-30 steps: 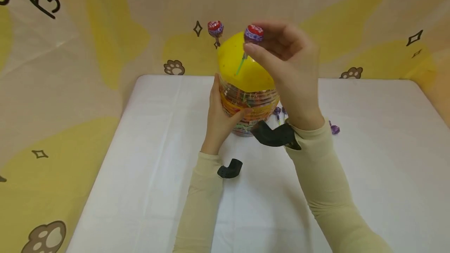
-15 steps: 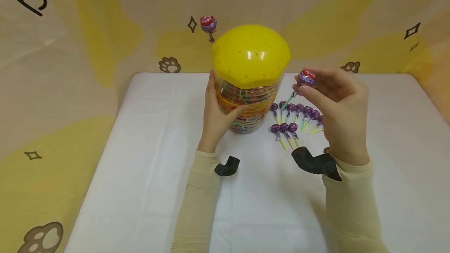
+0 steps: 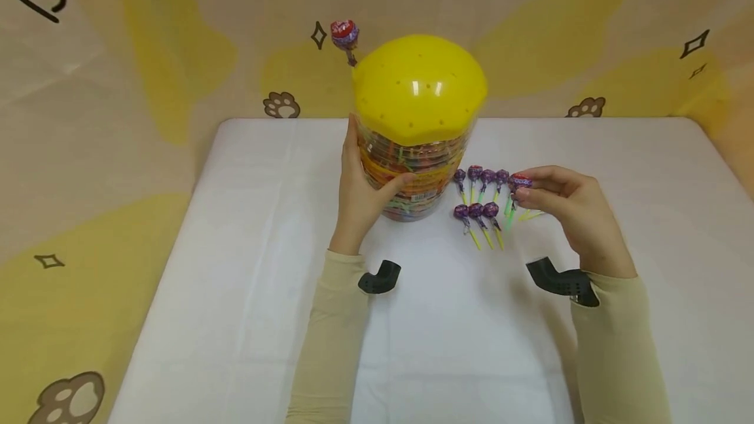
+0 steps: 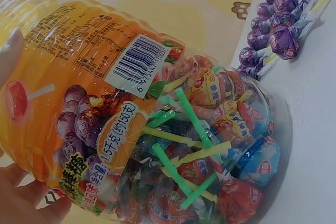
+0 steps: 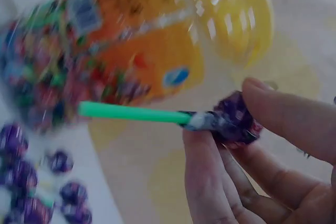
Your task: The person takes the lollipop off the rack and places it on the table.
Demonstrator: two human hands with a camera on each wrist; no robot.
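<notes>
My left hand (image 3: 360,198) grips the left side of a clear plastic candy jar (image 3: 436,169), its thumb across the front. The jar has a yellow lid (image 3: 421,93) and an orange label (image 4: 47,103); wrapped lollipops with green and yellow sticks fill it. Between the fingertips of my right hand (image 3: 580,214) a purple-wrapped lollipop (image 5: 236,121) is pinched by its head, its green stick pointing away from the palm. That hand hovers at the right end of two rows of purple lollipops (image 3: 476,211), partly covering some of them.
One more lollipop (image 3: 344,35), red and purple, sticks out at the lid's upper left. White cloth covers the table (image 3: 283,319). A yellow patterned backdrop (image 3: 194,38) hangs behind its far edge. Both wrists carry a black camera mount (image 3: 379,278).
My right hand has carried its lollipop from in front of the lid, right and down to the rows. The left hand still holds the jar.
</notes>
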